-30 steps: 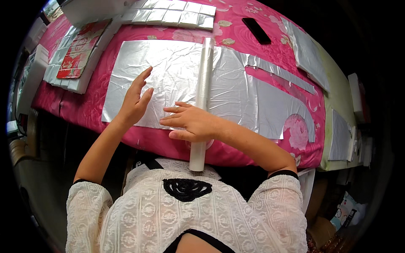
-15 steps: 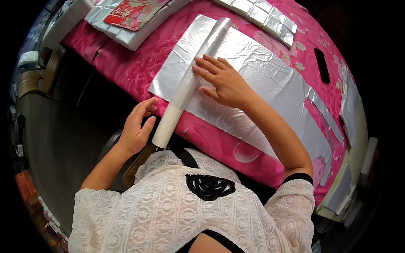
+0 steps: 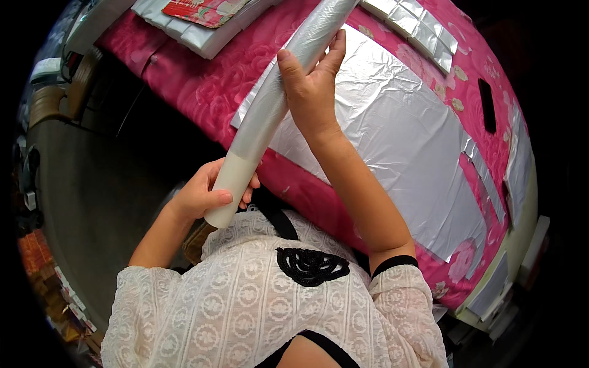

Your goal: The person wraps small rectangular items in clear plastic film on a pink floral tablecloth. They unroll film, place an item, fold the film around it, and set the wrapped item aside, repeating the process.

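A long roll of shiny clear film (image 3: 268,101) on a whitish core slants up from near my body and past the top edge of the view. My left hand (image 3: 211,188) grips its bare lower end, thumb over the front and fingertips coming out on the far side. Higher up, my right hand (image 3: 311,92) clasps the film-wrapped part, its thumb on top and fingers bent round behind. A large wrinkled silver foil sheet (image 3: 399,147) lies flat below and to the right of the roll, and the roll covers part of its left side.
A pink floral cloth (image 3: 190,92) covers the table. Stacks of white-silver packets (image 3: 202,37) stand at the far left, with a red printed card (image 3: 205,11) on top. More silver packets (image 3: 411,30) lie at the back. A black phone-like slab (image 3: 486,105) rests at the right.
The roll lay on the foil and is now lifted off it. My left hand has closed round its lower end, and my flat right hand has turned to grasp it.
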